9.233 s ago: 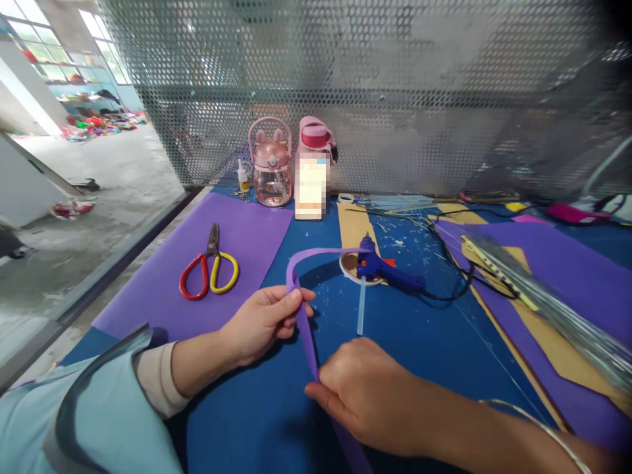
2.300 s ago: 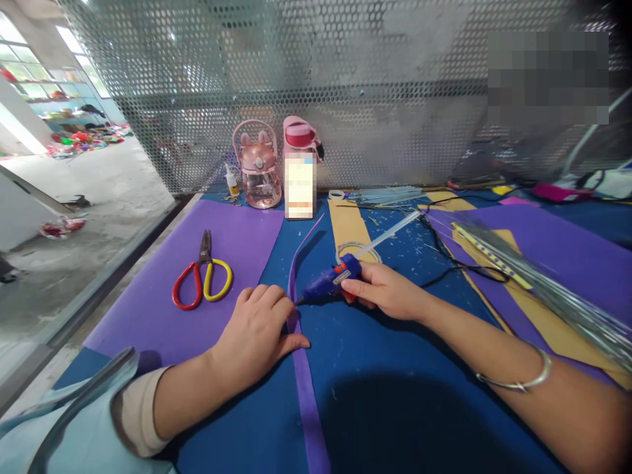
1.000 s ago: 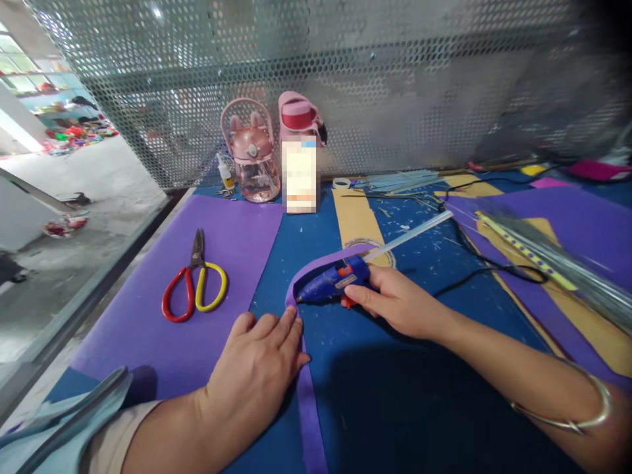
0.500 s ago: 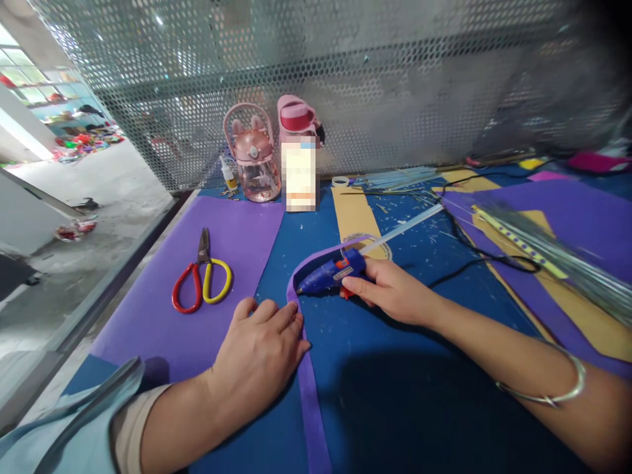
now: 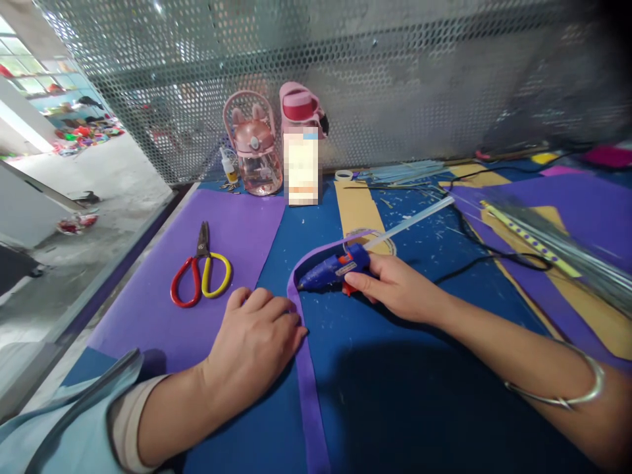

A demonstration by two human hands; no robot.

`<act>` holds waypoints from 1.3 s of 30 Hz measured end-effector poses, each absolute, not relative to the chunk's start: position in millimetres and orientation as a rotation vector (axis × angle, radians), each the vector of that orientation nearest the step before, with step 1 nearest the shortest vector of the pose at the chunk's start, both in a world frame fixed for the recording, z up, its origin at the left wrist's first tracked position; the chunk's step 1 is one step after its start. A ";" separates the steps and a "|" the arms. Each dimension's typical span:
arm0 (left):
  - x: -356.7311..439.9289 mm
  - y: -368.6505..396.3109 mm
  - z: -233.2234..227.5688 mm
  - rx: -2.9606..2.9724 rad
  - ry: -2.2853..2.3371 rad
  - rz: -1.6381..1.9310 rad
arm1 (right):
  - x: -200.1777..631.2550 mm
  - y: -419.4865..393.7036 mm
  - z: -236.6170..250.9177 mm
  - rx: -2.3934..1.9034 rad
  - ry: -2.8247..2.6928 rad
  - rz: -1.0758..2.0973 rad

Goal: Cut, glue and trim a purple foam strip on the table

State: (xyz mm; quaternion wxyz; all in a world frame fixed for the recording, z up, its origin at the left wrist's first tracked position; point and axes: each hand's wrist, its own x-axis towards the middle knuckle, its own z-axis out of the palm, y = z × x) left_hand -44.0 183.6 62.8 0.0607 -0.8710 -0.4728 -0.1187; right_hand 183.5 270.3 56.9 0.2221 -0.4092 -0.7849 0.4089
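A: Centre of frame, what's going on?
B: Right hand is wrapped around a blue hot glue gun, clear glue stick poking out the back toward upper right. Nozzle sits right at the fold of a purple foam strip.
A: Left hand?
B: Flat, fingers spread, pressing the strip onto the blue worktop at lower centre. Grips nothing.
A: Where does the strip run?
B: From the bottom edge up past the left hand, then it loops back right over the gun.
A: Step?
B: Looks like gluing at the fold. Next move probably needs the loop pressed down while the glue's hot, fingers clear of the nozzle.
A: Anything else?
B: Red-and-yellow scissors on the purple foam sheet, left of centre, untouched.
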 end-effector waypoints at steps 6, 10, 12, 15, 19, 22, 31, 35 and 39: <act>-45.8 183.4 63.4 -2.630 -1.403 -0.341 | 183.5 270.2 56.6 -1.131 -2.177 1.108; -44.0 182.1 64.0 -2.645 -1.360 -0.330 | 182.0 270.5 56.7 -1.135 -2.182 1.084; -43.9 183.1 64.6 -2.669 -1.374 -0.305 | 181.8 271.1 56.3 -1.133 -2.181 1.085; -45.3 185.2 64.7 -2.685 -1.433 -0.314 | 184.9 273.5 57.2 -1.095 -2.168 1.098; -49.3 188.9 61.4 -2.755 -1.519 -0.354 | 200.4 280.5 66.6 -1.074 -2.146 0.969; -52.3 195.1 56.4 -2.693 -1.642 -0.470 | 215.4 285.6 75.7 -1.077 -2.104 0.701; -56.5 214.7 45.8 -2.569 -2.074 -0.716 | 215.8 289.5 73.1 -1.599 -2.091 -0.300; -56.6 216.9 54.0 -2.544 -2.365 -1.298 | 216.8 293.0 73.9 -1.664 -2.189 -0.280; -57.2 218.1 63.2 -2.173 -2.692 -2.656 | 216.8 295.0 67.8 -1.692 -2.345 -0.262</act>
